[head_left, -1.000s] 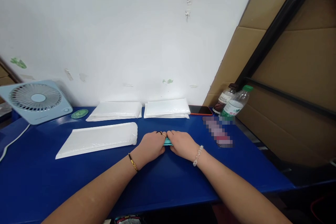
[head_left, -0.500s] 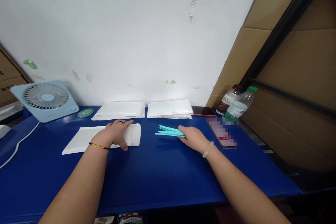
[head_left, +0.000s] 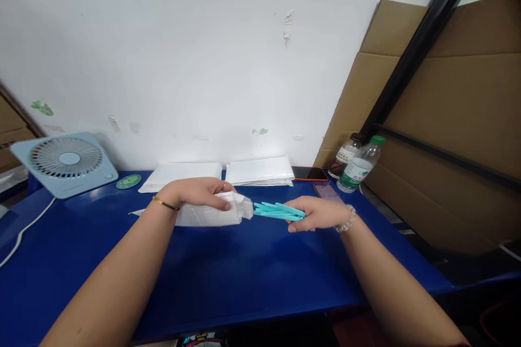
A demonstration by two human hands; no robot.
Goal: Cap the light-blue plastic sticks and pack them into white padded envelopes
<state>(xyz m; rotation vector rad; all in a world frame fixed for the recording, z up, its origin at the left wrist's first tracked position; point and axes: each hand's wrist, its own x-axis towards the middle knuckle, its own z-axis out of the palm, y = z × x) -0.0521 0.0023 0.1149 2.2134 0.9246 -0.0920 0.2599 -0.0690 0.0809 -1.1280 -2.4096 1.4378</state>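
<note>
My left hand point(head_left: 203, 193) is closed around a white packaging bag point(head_left: 209, 216), thumb on top, and lifts its right end over the table. The bag's end, facing right, looks parted. In my right hand point(head_left: 315, 212) is a bundle of several thin turquoise plastic sticks point(head_left: 277, 210), pinched at their right ends; their exact kind is unclear. Their left tips point at the bag's end and are right beside it; I cannot tell whether they touch or have entered it.
Two stacks of white bags, one left point(head_left: 183, 173) and one right point(head_left: 260, 169), lie along the wall. A pale blue fan point(head_left: 67, 162) and a green disc point(head_left: 128, 181) are at left. Two phones, one orange-edged point(head_left: 310, 174), and two bottles point(head_left: 360, 165) stand at right on the blue table point(head_left: 244, 282).
My left hand has taken hold of the bag, raised it and moved it right. My right hand has shifted slightly right, still holding the turquoise sticks, and the bag and sticks are closer together.
</note>
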